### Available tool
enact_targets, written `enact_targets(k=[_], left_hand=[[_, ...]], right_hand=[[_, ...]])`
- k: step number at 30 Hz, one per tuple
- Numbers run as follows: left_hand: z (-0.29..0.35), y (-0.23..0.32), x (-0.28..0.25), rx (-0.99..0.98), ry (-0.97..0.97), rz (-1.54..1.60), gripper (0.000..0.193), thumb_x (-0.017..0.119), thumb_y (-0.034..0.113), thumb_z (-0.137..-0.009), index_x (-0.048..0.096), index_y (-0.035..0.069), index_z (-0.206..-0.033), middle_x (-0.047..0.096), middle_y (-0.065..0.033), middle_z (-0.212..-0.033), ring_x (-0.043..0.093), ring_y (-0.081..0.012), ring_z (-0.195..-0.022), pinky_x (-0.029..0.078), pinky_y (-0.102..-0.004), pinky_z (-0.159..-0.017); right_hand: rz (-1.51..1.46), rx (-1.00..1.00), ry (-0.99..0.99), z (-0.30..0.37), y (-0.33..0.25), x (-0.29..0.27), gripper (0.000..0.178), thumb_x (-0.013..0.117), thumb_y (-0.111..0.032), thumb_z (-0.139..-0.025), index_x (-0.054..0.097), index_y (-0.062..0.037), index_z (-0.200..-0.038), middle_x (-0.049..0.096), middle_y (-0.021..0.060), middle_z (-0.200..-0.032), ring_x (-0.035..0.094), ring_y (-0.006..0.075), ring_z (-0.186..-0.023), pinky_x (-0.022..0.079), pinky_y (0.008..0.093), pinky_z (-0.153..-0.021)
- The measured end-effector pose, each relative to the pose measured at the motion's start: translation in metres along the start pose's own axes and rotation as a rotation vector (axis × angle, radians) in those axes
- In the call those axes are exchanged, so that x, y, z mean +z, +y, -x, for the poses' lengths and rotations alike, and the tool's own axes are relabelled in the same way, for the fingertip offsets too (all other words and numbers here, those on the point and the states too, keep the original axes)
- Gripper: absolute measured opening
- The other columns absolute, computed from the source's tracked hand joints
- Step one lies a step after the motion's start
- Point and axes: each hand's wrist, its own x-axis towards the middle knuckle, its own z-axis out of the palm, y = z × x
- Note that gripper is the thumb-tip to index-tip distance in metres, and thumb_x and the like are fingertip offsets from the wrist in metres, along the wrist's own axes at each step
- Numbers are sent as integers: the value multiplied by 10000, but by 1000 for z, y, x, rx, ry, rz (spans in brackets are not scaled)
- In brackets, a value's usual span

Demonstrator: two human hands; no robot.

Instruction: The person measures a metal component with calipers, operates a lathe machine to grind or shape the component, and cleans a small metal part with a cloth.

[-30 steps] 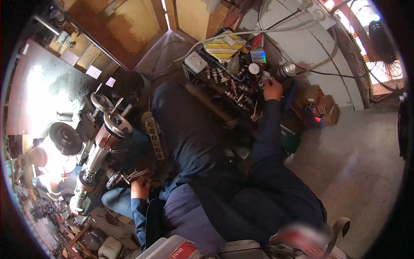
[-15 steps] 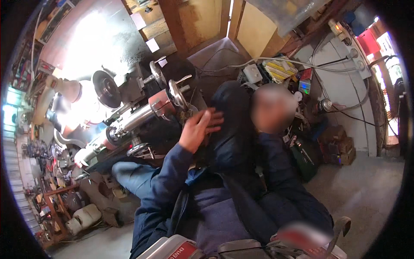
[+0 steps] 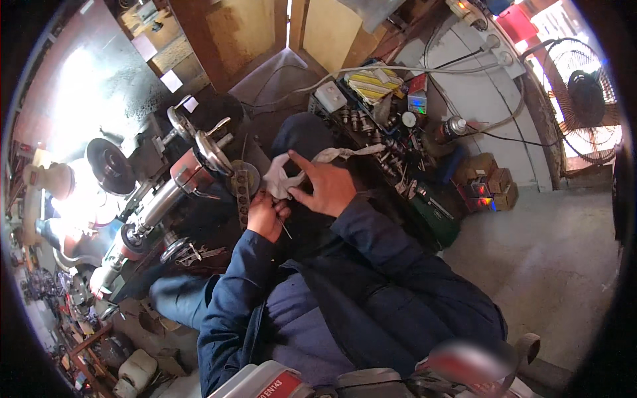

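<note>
Over my lap, my left hand (image 3: 265, 217) is closed, and a thin, light-coloured rod (image 3: 286, 229) sticks out from beneath its fingers toward me. What else sits inside that grip is hidden. Right beside it, my right hand (image 3: 330, 189) has its thumb and index finger around a crumpled white rag (image 3: 277, 176). The rag hangs against the fingertips of my left hand. A pale, twisted strip of cloth (image 3: 348, 152) trails off beyond the right hand's knuckles. Just left of both hands lies a long power strip (image 3: 243, 192) with several sockets.
A lathe-like machine (image 3: 156, 204) with a handwheel (image 3: 211, 152) stands at my left, spanners (image 3: 202, 253) below it. At the right are metal parts (image 3: 358, 121), a spray can (image 3: 452, 127), small cardboard boxes (image 3: 484, 182) and a fan (image 3: 584, 96). Wooden doors (image 3: 245, 36) rise ahead.
My left hand has dropped from a raised, spread pose and closed on the rod. My right hand has come down and inward to the white rag. The view has swung right.
</note>
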Motion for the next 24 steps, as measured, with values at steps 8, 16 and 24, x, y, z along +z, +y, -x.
enact_targets(k=[8, 16, 24], left_hand=[[39, 38, -4, 45, -35, -571, 180, 505, 306, -1006, 532, 152, -1095, 470, 36, -785, 367, -48, -621, 303, -217, -523], [111, 84, -89, 590, 330, -738, 169, 485, 200, -1037, 522, 86, -918, 446, 47, -715, 379, -42, -603, 325, -213, -527], [170, 175, -127, 1108, 585, -454, 82, 482, 148, -1011, 525, 81, -989, 482, 43, -753, 415, -35, -628, 346, -191, -547]], right_hand=[[-172, 309, 128, -10, 69, -3, 254, 709, -252, -814, 679, -31, -937, 651, 210, -835, 645, 386, -785, 513, 465, -701], [-64, 468, 996, 30, 145, -203, 428, 680, -158, -839, 556, 61, -1184, 627, 276, -1080, 627, 422, -966, 490, 420, -853], [526, 536, -111, 27, 190, -111, 608, 681, -270, -894, 445, 10, -1380, 606, 231, -1247, 602, 398, -1121, 459, 416, -974]])
